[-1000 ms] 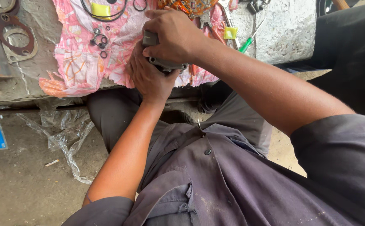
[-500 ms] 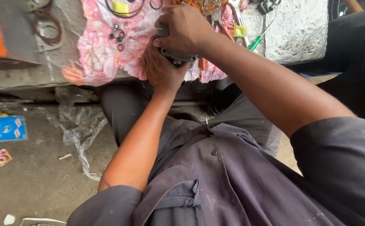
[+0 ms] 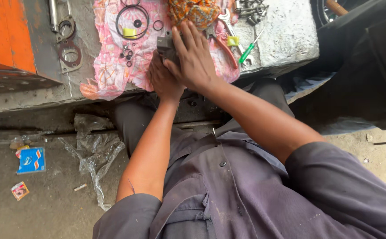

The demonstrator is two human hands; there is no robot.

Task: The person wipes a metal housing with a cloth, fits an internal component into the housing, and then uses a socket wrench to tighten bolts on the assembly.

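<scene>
A small dark grey metal part (image 3: 164,45) rests at the near edge of a pink patterned cloth (image 3: 109,75) spread on a concrete slab. My left hand (image 3: 163,82) cups the part from below. My right hand (image 3: 193,56) lies over it from the right, fingers stretched along its top. Most of the part is hidden between both hands.
On the cloth lie a large black O-ring (image 3: 132,21), small rings and washers (image 3: 126,54), pliers and a green screwdriver (image 3: 249,49). Gaskets (image 3: 70,52) sit left on the slab by an orange metal box (image 3: 7,40). Clear plastic wrap (image 3: 96,152) and a blue packet (image 3: 31,159) litter the ground.
The view has shifted, so the hands sit further right and lower in frame. My right hand's fingers have uncurled from a closed grip to lie flatter over the part.
</scene>
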